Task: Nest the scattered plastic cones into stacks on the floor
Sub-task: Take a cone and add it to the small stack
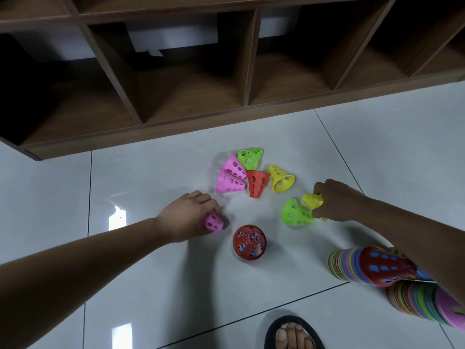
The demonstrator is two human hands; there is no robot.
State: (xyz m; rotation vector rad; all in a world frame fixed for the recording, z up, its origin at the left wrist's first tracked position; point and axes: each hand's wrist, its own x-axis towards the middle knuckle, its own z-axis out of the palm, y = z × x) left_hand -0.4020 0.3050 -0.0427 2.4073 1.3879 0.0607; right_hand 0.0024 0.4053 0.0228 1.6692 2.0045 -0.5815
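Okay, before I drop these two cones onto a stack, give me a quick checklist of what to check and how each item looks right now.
1. Grip of the left hand on the pink cone: ok, fingers curl round it.
2. Grip of the right hand on the yellow cone: ok.
3. The red stack stands upright, its top free: ok.
4. The green cone is clear of the right hand: not ok, it lies against it.
5. Floor cleared: not ok, a cluster of loose cones lies near the shelf.
6. Held cones empty inside: cannot tell.
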